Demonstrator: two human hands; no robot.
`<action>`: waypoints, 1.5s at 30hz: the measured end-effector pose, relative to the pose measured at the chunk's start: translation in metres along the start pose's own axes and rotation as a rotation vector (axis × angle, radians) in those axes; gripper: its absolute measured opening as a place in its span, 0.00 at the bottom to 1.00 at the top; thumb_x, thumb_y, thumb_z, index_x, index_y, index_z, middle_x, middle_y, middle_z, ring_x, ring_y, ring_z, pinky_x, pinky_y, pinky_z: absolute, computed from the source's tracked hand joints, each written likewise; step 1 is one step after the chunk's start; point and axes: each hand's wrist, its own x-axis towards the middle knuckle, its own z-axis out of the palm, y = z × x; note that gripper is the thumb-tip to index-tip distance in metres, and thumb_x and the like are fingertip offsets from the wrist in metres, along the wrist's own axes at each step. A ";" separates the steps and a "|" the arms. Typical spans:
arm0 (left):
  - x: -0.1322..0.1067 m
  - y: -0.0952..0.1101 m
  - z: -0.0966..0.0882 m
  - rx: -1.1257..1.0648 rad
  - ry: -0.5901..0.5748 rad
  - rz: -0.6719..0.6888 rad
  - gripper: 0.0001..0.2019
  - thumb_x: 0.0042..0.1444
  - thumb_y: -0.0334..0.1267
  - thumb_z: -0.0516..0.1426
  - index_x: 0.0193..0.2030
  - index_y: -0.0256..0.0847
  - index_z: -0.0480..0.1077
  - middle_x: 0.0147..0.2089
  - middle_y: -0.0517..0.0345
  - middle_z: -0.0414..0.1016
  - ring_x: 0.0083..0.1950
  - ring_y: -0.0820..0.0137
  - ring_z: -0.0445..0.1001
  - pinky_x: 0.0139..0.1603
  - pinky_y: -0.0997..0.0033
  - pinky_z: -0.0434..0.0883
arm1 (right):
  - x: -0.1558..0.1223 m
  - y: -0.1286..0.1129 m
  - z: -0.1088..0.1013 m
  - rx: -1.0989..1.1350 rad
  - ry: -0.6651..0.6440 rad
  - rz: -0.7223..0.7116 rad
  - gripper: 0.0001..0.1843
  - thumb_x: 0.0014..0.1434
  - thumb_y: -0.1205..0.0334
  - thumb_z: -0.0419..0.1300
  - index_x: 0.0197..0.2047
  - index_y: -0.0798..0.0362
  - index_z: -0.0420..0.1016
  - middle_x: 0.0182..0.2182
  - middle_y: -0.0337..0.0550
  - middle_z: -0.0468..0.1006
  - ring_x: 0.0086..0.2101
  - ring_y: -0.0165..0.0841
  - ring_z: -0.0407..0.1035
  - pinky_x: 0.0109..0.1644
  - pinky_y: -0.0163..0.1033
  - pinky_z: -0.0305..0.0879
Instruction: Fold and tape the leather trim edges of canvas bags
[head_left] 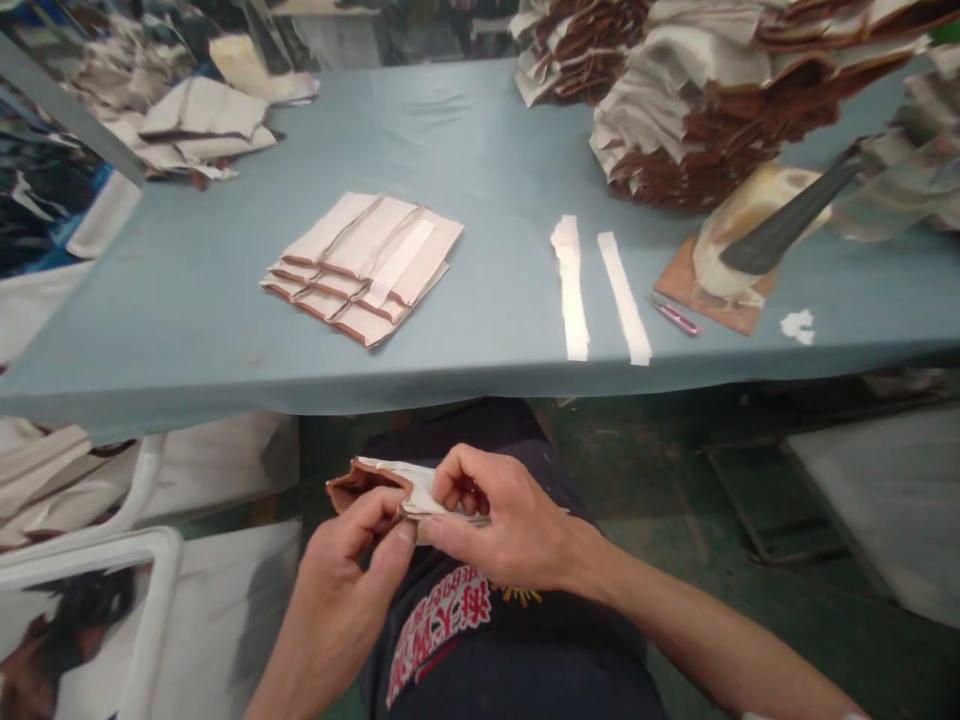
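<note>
Over my lap I hold a sewn leather piece (411, 477), whitish on one face and brown on the other, folded so that its brown side gapes at the left. My left hand (358, 560) pinches its near edge between thumb and fingers. Just to the right, my right hand (499, 510) grips the same piece with curled fingers, thumb on the near side. My fingers cover much of the piece. Beyond it on the table lies a stack of similar flat panels (352, 265), with a pale strip (405, 262) on top.
Two white strips (574, 300) lie on the blue-covered table (495, 150). Right of them are pink thread snips (677, 318), a glue pot with a dark-handled brush (780, 225) and white scraps (798, 326). Tall leather piles (720, 120) stand behind. A white-framed cart (161, 580) is at left.
</note>
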 end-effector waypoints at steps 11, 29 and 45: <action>0.006 0.010 -0.004 -0.168 -0.065 -0.003 0.14 0.64 0.46 0.58 0.32 0.41 0.78 0.29 0.59 0.80 0.30 0.69 0.75 0.31 0.76 0.69 | 0.024 -0.002 -0.018 0.407 -0.344 0.257 0.21 0.60 0.44 0.69 0.34 0.51 0.68 0.28 0.32 0.66 0.28 0.26 0.57 0.30 0.33 0.53; 0.011 0.003 0.002 -0.184 0.056 0.065 0.13 0.61 0.40 0.56 0.30 0.40 0.79 0.27 0.61 0.80 0.28 0.70 0.75 0.29 0.77 0.70 | 0.014 -0.011 -0.016 -0.257 -0.077 -0.038 0.12 0.72 0.54 0.61 0.37 0.52 0.73 0.29 0.36 0.75 0.28 0.28 0.65 0.32 0.35 0.57; 0.004 -0.006 0.013 -0.056 0.143 0.162 0.12 0.62 0.36 0.58 0.33 0.43 0.82 0.30 0.63 0.85 0.30 0.69 0.83 0.33 0.77 0.73 | 0.020 -0.034 -0.020 -0.907 -0.155 -0.388 0.14 0.77 0.61 0.57 0.41 0.53 0.81 0.34 0.47 0.85 0.35 0.37 0.78 0.37 0.41 0.62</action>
